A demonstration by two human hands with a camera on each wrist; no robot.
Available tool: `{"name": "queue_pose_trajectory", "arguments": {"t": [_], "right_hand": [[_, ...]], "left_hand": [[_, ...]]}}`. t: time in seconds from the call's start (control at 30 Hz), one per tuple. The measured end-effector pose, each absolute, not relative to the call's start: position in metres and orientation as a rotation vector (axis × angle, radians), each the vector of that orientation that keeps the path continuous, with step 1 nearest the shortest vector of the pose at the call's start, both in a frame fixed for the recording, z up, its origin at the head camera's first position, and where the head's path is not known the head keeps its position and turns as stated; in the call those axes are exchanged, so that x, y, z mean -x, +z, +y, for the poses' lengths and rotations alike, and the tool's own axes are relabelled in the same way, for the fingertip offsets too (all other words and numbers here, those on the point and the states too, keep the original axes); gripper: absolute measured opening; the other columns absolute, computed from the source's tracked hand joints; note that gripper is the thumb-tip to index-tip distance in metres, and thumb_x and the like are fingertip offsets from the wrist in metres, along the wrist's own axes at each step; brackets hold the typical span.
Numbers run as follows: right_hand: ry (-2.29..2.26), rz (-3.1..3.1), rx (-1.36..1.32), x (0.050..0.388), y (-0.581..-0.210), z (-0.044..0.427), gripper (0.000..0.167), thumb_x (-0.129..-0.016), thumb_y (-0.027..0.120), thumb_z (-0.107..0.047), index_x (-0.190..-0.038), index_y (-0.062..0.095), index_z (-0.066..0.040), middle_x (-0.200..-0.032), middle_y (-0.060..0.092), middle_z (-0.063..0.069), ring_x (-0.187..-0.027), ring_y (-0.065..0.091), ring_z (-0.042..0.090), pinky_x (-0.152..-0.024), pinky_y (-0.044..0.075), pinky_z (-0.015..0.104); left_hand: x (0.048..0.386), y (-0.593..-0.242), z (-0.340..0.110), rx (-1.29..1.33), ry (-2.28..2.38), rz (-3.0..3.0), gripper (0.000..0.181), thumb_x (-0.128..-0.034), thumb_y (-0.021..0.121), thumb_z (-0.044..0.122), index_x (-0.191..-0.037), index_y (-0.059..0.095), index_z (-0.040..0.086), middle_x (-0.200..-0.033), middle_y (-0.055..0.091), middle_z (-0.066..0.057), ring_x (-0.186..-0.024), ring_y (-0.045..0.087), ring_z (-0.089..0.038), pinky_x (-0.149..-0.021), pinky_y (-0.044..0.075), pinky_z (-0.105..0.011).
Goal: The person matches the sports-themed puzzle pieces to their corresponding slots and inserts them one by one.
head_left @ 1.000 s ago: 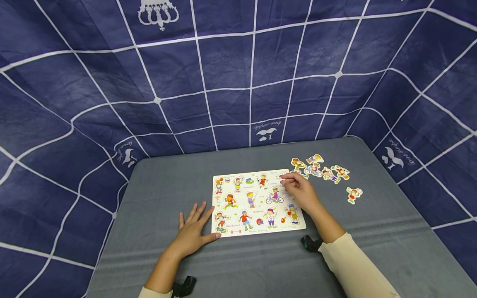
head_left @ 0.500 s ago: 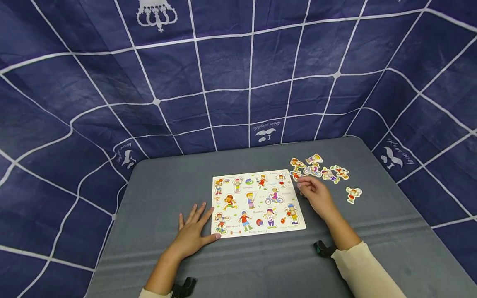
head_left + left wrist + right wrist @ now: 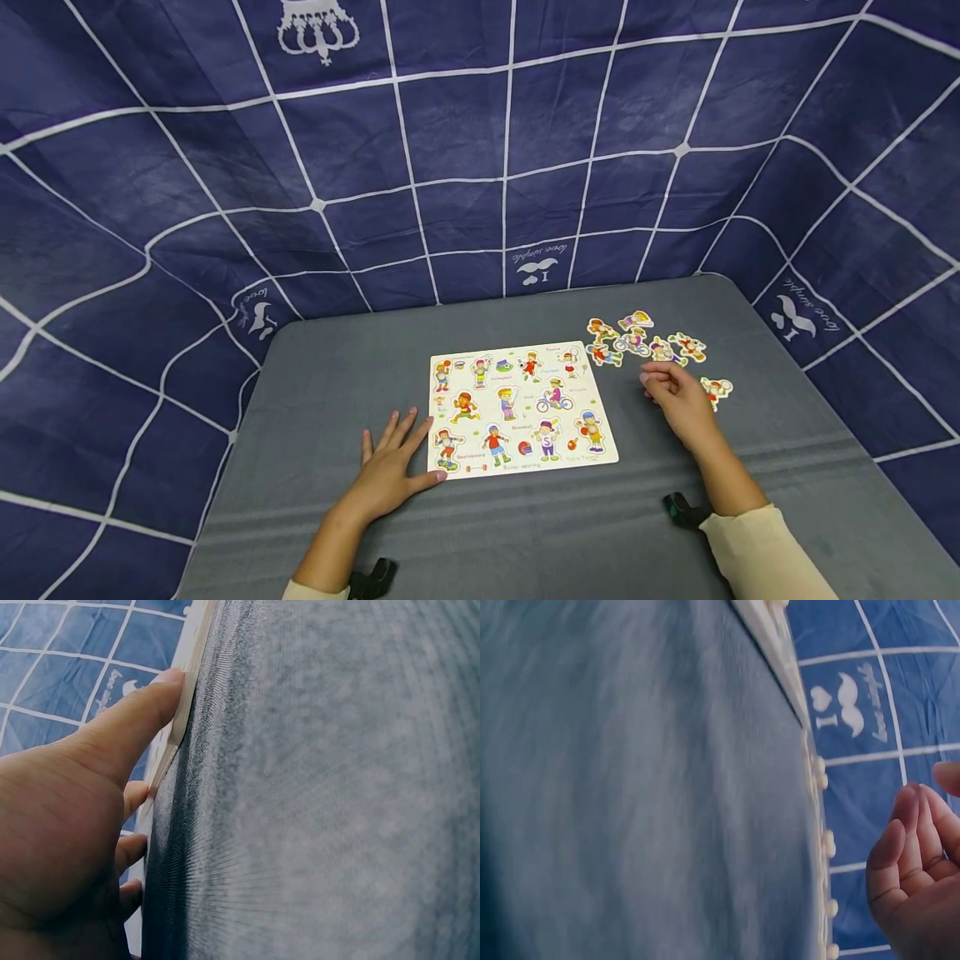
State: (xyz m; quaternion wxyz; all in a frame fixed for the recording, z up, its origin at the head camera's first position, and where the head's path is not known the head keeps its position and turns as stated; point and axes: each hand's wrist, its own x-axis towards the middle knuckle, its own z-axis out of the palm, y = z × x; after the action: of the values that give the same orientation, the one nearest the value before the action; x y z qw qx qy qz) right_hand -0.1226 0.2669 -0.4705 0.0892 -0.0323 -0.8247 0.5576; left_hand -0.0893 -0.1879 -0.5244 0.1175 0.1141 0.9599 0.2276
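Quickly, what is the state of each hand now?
Left hand: open, touching the board.
Right hand: open, loosely curled, holding nothing.

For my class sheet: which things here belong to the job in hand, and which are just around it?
Part of the job:
- puzzle board
- loose puzzle pieces
- left hand, touching the board
- right hand, near the loose pieces

Just around it:
- grey table
- blue cloth behind
- black wrist gadgets
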Motion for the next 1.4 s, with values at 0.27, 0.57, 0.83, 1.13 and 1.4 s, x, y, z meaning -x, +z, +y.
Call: {"name": "queue_pose_trajectory", "arguments": {"t": [0.27, 0.57, 0.83, 1.13, 1.4], "right_hand": [[1.632, -2.426, 0.168, 0.129, -0.508, 0.304, 0.03, -0.099, 0.064, -0.011, -0.12, 0.062, 0.011, -0.082, 0.067, -0.019, -0.07, 0.062, -0.002, -0.062, 0.05, 0.014], [1.634, -2.424, 0.214, 0.121, -0.511, 0.332, 0.02, -0.099, 0.063, -0.01, -0.113, 0.064, 0.004, -0.082, 0.068, -0.023, -0.068, 0.064, -0.004, -0.062, 0.051, 0.015], [1.574, -2.479, 0.269, 0.113, -0.512, 0.353, 0.014, -0.099, 0.063, -0.011, -0.111, 0.065, -0.002, -0.081, 0.068, -0.02, -0.068, 0.062, -0.008, -0.061, 0.05, 0.014], [1.412, -2.636, 0.325, 0.111, -0.51, 0.374, 0.028, -0.097, 0.063, -0.012, -0.115, 0.062, 0.008, -0.071, 0.058, -0.031, -0.063, 0.055, -0.01, -0.057, 0.043, 0.014], [1.232, -2.824, 0.312, 0.116, -0.512, 0.39, 0.036, -0.096, 0.063, -0.017, -0.117, 0.062, 0.012, -0.07, 0.058, -0.028, -0.061, 0.051, -0.009, -0.056, 0.04, 0.021]], "left_hand": [[0.088, -0.525, -0.187, -0.345, 0.679, 2.838, 0.096, -0.0814, 0.071, 0.068, -0.16, 0.032, 0.029, -0.17, 0.021, -0.009, -0.159, 0.008, -0.039, -0.116, -0.006, -0.077], [0.089, -0.527, -0.187, -0.342, 0.668, 2.842, 0.097, -0.0811, 0.069, 0.071, -0.16, 0.032, 0.029, -0.17, 0.02, -0.008, -0.159, 0.007, -0.039, -0.115, -0.006, -0.077], [0.089, -0.528, -0.188, -0.346, 0.667, 2.832, 0.097, -0.0814, 0.068, 0.072, -0.16, 0.031, 0.03, -0.171, 0.019, -0.008, -0.159, 0.006, -0.038, -0.116, -0.007, -0.077], [0.088, -0.526, -0.187, -0.338, 0.673, 2.842, 0.096, -0.0815, 0.07, 0.069, -0.16, 0.033, 0.028, -0.17, 0.021, -0.01, -0.159, 0.008, -0.039, -0.116, -0.006, -0.077], [0.089, -0.526, -0.187, -0.343, 0.665, 2.835, 0.096, -0.0818, 0.07, 0.069, -0.16, 0.032, 0.029, -0.17, 0.02, -0.009, -0.159, 0.007, -0.038, -0.116, -0.006, -0.078]]}}
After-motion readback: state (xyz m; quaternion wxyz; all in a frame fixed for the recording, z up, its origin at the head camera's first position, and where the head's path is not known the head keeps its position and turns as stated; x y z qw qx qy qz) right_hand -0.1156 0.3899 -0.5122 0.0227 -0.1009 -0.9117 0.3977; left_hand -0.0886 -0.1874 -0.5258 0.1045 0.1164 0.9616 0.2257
